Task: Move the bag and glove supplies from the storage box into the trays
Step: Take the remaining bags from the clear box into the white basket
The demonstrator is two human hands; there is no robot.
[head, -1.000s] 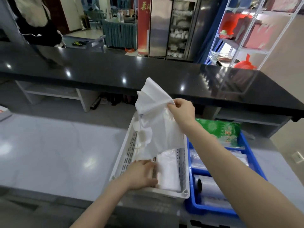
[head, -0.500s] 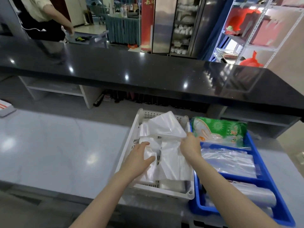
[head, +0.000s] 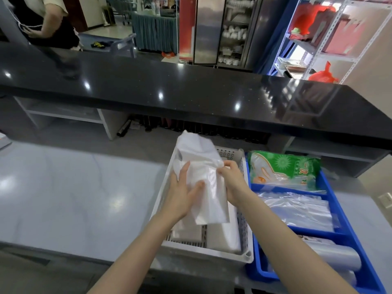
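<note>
Presses the left hand (head: 180, 195) flat, fingers straight, against a bundle of white plastic bags (head: 209, 200) held just over the white tray (head: 247, 256); pinches its top edge with the right hand (head: 232, 184). Likely light, limp, slippery — best gripped at the bunched top, supported beneath. Thin, milky, creased — semi-translucent.

Bright even light, glare spots on black counter (head: 191, 90), bowed edges, background perhaps soft.

Just one camera here, worn on the head, wide-angle, looking forward and down over the table (head: 63, 198). It's close above the white tray (head: 201, 253) right in front, and wide enough to catch the counter (head: 191, 92) and the shelves (head: 318, 45) way behind.
</note>
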